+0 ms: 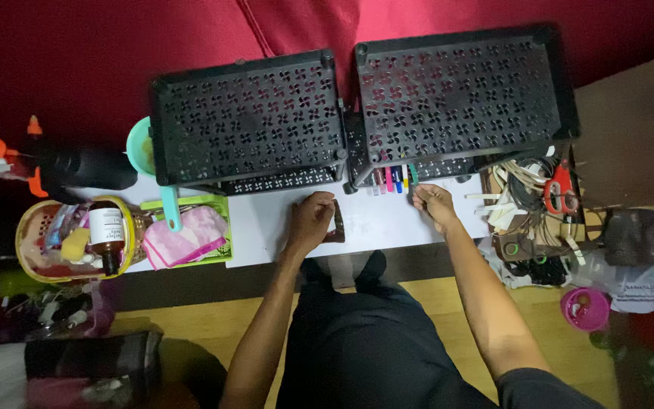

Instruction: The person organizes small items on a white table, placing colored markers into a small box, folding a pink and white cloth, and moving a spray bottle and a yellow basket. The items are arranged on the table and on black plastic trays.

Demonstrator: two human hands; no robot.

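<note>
Two hands, left (310,220) on dark pouch (336,222), right (433,203) by rack edge (418,173)

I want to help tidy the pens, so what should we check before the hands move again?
1. Left hand has a grip on the small dark object: ok, fingers wrap its edge.
2. Right hand holds something: cannot tell, fingertips are pinched but too small to see.
3. Coloured pens within reach under the right black rack: ok, just above the right hand.
4. White tabletop between the hands is bare: ok.
5. Red scissors away from the hands: ok, they lie in the cable clutter to the right.
</note>
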